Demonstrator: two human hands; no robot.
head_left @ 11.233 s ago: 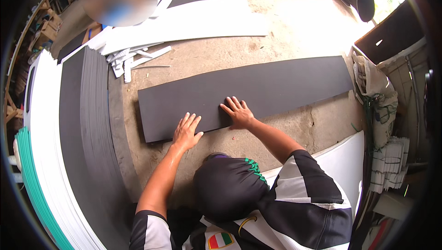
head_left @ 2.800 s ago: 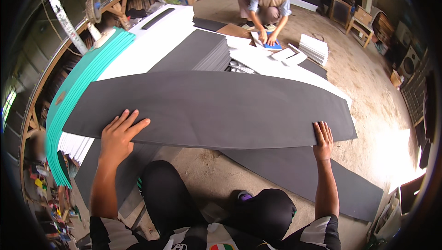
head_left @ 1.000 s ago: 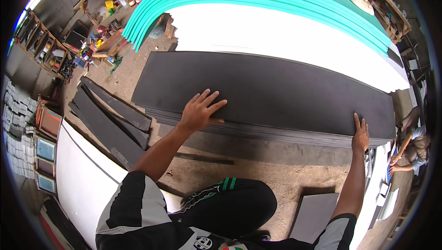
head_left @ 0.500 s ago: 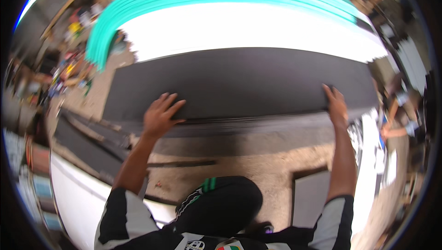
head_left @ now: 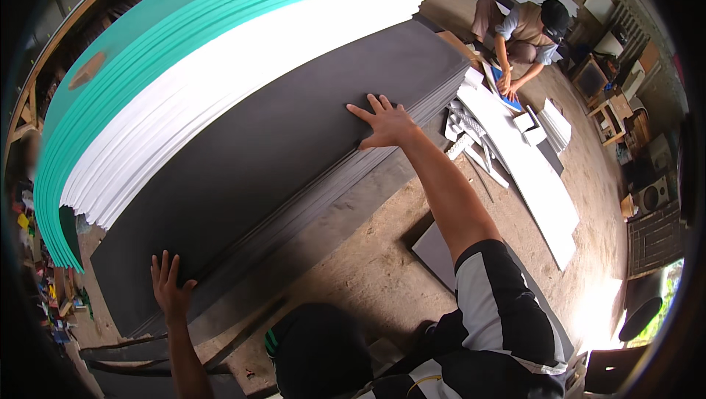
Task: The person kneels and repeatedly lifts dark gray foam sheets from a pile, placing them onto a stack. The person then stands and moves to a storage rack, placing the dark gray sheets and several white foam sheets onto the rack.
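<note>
A long dark grey foam sheet (head_left: 279, 141) lies on top of a stack of like grey sheets. My left hand (head_left: 170, 289) rests flat on its near left end, fingers spread. My right hand (head_left: 384, 121) presses flat on the sheet near its right end, fingers spread too. Neither hand grips anything. Behind the grey stack lie a stack of white sheets (head_left: 243, 68) and a stack of teal sheets (head_left: 169, 38).
Another person (head_left: 523, 31) crouches on the dirt floor at the upper right, working on a blue piece. White strips and offcuts (head_left: 529, 171) lie on the floor nearby. A grey sheet (head_left: 434, 252) lies by my right side. Shelves and clutter line the left edge.
My view has swung to the right, so the stacks now slant across the picture. Both hands stay flat on the top grey sheet, left at its near end, right at the far end.
</note>
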